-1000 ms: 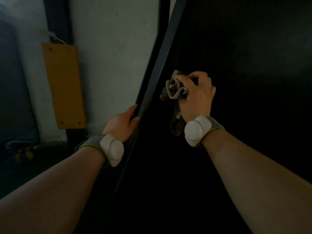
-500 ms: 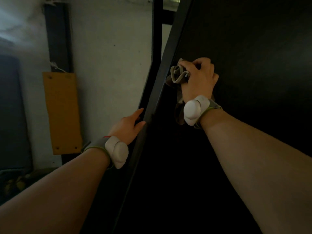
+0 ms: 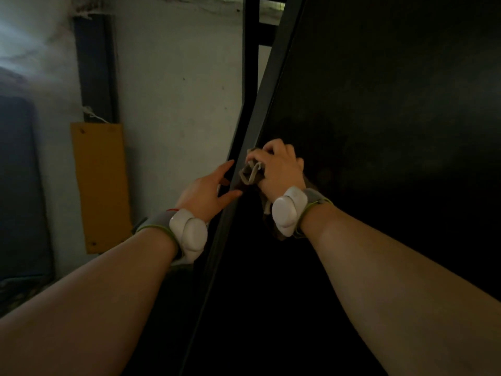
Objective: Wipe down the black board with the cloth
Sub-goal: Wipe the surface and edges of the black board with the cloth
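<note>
The black board (image 3: 379, 131) stands tall and leaning. It fills the room from 12 round to 5 o'clock of where I look, and its dark frame edge (image 3: 260, 118) runs up on a slant. The cloth (image 3: 250, 175) is bunched against the board face just beside that edge. The right hand (image 3: 279, 169) is curled over it, fingers folded round the wad and knuckles outward, and a loose tail of fabric hangs under the wrist toward 6 o'clock. At about 8 o'clock of the cloth the left hand (image 3: 206, 189) lies spread, fingers straight, thumb and fingertips touching the frame edge and holding nothing. The cloth looks soft, limp and light, the sort that crumples and slides out of a loose fist. I judge the best hold is a full handful in the palm, with a flat fold pressed to the surface rather than the corded hem showing at its 9 o'clock side. The board seems stiff, smooth and large, probably heavy and only propped, so a steadying hand on its edge makes sense while the other rubs. Hard pushing might shift it. In this dim light I cannot tell whether the face is dusty. Off at 9 o'clock of the left hand a yellow panel (image 3: 101, 185) hangs on the pale wall (image 3: 176, 90).
</note>
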The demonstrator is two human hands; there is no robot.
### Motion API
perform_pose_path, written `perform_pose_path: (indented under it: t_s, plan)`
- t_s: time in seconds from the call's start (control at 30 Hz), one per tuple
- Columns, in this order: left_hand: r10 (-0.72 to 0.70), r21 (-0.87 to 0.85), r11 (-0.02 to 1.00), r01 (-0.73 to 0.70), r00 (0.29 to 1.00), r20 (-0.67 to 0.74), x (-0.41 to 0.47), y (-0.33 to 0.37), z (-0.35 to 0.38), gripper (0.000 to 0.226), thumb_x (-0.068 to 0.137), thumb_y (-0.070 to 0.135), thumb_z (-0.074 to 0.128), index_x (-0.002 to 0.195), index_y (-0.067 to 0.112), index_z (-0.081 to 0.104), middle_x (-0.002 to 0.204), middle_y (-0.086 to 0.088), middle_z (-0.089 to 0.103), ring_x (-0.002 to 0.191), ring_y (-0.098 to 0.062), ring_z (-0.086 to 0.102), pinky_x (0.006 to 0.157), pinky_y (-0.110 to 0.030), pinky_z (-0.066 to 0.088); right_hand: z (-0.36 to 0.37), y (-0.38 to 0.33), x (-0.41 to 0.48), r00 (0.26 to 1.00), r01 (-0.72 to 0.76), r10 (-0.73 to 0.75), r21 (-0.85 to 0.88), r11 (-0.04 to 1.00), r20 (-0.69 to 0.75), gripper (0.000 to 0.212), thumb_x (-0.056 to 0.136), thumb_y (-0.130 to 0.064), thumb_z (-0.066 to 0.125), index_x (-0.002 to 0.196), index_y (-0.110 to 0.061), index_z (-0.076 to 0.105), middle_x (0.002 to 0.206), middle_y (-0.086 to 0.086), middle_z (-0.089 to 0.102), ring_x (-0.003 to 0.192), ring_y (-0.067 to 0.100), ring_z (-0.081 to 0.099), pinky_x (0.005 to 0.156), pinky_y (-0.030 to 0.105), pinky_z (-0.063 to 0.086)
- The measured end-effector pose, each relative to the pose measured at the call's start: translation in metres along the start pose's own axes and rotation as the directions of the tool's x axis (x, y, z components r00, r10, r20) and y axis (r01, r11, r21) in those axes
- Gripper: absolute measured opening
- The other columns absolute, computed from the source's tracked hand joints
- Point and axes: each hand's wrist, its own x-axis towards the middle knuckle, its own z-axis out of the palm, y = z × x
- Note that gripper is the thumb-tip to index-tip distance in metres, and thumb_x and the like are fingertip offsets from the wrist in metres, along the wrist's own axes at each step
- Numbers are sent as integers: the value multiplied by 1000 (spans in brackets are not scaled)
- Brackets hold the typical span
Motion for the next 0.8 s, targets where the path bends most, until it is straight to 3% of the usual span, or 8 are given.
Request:
perform_pose_path:
  t_s: [0.13, 0.23, 0.3, 0.37, 0.47, 0.57, 0.67, 0.8]
  plan:
    - [68, -138, 989, -61, 997, 46, -1, 20, -7, 91, 75, 39, 75, 148, 30, 21, 116, 9, 55, 101, -4, 53, 79, -5, 37, -6, -6, -5, 997, -66, 57, 176, 982, 55, 37, 86, -17, 60, 121, -30, 57, 128, 4, 41, 119, 26, 36, 95, 39, 31]
    - [116, -307, 948, -83, 989, 90, 5, 37, -8, 106, 71, 24, 81, 150, 23, 11, 139, 4, 44, 122, -6, 44, 99, -15, 36, -20, -16, -7, 984, -169, 179, 354, 920, 7, 43, 86, -19, 64, 126, -22, 50, 131, 9, 40, 122, 29, 38, 103, 43, 35]
    - [113, -341, 937, -73, 989, 100, 11, 47, -8, 112, 71, 15, 80, 149, 18, 0, 146, 1, 34, 127, -5, 35, 98, -7, 30, -27, -24, -5, 974, -216, 221, 449, 867, 40, 49, 84, -18, 67, 128, -16, 45, 133, 12, 39, 124, 30, 38, 105, 46, 36]
    - [76, -377, 926, -31, 992, 103, 17, 57, -8, 114, 72, 8, 78, 148, 15, -6, 150, -4, 29, 131, -11, 34, 100, -11, 29, -36, -26, -4, 974, -223, 206, 506, 833, 91, 55, 83, -14, 68, 131, -12, 41, 134, 15, 39, 124, 30, 41, 105, 43, 38]
    - [24, -395, 919, -4, 999, 45, 20, 64, -10, 99, 75, 6, 75, 148, 17, 8, 142, -5, 40, 126, -17, 44, 104, -29, 37, -47, -20, -5, 974, -210, 115, 594, 776, 195, 63, 81, -7, 68, 136, -8, 36, 133, 15, 46, 120, 26, 49, 94, 27, 43]
    - [1, -370, 929, -30, 997, -79, 20, 66, -15, 59, 81, 4, 66, 132, 18, 42, 113, -1, 58, 107, -20, 57, 81, -20, 41, -57, -11, -8, 971, -202, 60, 653, 730, 232, 47, 88, -8, 61, 132, -8, 46, 124, 13, 55, 113, 21, 54, 83, 22, 41]
    - [-63, -297, 955, -7, 972, -227, 29, 76, -22, 42, 85, 11, 58, 125, 22, 52, 104, 1, 60, 97, -17, 57, 72, -16, 36, -68, 0, -10, 984, -175, 76, 772, 611, 163, 32, 96, -12, 50, 127, -7, 53, 121, 13, 59, 106, 17, 55, 87, 23, 42]
    - [-162, -307, 950, 50, 922, -351, 55, 94, -37, 42, 88, 16, 53, 130, 22, 50, 115, -2, 58, 98, -20, 56, 75, -23, 40, -78, 20, -9, 995, -100, 83, 564, 820, 56, 39, 98, -13, 46, 137, -11, 46, 137, 9, 48, 122, 18, 47, 90, 6, 34]
